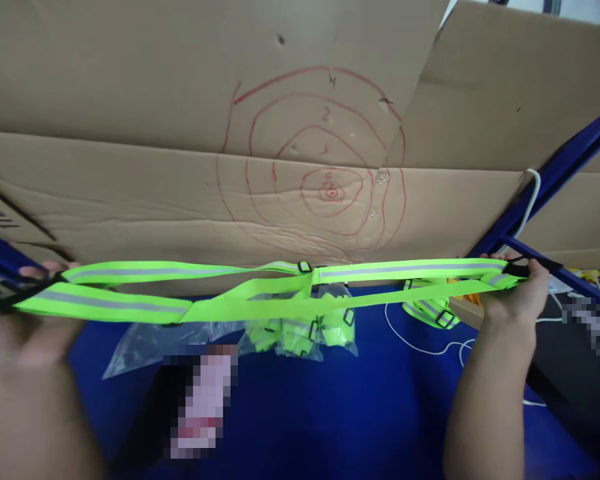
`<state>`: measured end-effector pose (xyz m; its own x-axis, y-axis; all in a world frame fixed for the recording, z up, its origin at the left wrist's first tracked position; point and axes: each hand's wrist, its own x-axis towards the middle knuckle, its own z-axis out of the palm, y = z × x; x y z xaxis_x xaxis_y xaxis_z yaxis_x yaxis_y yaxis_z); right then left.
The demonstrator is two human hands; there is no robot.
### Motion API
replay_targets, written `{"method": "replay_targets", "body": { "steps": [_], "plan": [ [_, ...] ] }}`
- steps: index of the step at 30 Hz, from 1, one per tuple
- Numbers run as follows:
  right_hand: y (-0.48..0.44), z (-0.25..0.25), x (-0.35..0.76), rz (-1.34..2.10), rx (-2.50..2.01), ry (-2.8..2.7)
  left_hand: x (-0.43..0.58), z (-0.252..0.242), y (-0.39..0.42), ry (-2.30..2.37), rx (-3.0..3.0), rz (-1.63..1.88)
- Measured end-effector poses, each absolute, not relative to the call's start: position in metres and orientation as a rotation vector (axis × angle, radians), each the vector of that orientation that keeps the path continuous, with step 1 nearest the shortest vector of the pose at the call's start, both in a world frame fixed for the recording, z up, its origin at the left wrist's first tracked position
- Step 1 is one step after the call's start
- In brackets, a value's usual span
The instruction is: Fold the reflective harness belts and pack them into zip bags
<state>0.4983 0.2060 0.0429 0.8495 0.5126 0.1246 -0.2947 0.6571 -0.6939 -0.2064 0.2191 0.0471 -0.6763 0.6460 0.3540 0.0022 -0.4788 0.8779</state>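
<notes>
A neon-green reflective harness [260,310] with grey stripes is stretched sideways in the air between my hands. My left hand [25,327], blurred at the left edge, is closed on a black part at one end. My right hand [517,293] is closed on the black part at the other end. The straps run in two roughly level lines, and a black buckle [305,267] sits near the middle of the upper one. Below them, several bagged green harnesses [300,332] lie on the blue surface, partly hidden by the straps.
Behind stands a cardboard panel [130,180] with hand-drawn red rings. An empty-looking clear plastic bag [145,347] lies on the blue table [330,413], near a dark item with a blurred-out face [205,400]. To the right are another green strap bundle [430,310], white cables [420,348] and a blue frame bar [560,163].
</notes>
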Motion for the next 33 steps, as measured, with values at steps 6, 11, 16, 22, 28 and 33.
{"method": "replay_targets", "body": {
  "steps": [6, 11, 16, 22, 28, 33],
  "plan": [
    [0.218, 0.036, 0.497, 0.308, -0.815, -0.39, -0.171, 0.054, 0.211, 1.252, 0.959, 2.163],
    [0.216, 0.034, 0.476, 0.443, -0.939, -0.623, -0.151, 0.048, 0.217, 1.321, 1.085, 2.026],
    [0.208, 0.039, 0.422, 0.302, -1.024, -0.928, -0.107, 0.039, 0.207, 1.632, 1.493, 1.914],
    [0.185, 0.04, 0.31, 0.049, -0.95, -1.938, -0.028, 0.021, 0.18, 1.468, 2.351, 1.21],
    [0.17, 0.022, 0.245, 0.05, -0.722, -2.321, 0.004, 0.002, 0.167, 1.201, 2.441, 0.962],
    [0.17, 0.018, 0.245, 0.051, -0.807, -2.3, 0.011, 0.001, 0.16, 1.192, 2.46, 0.959]
  ]
}}
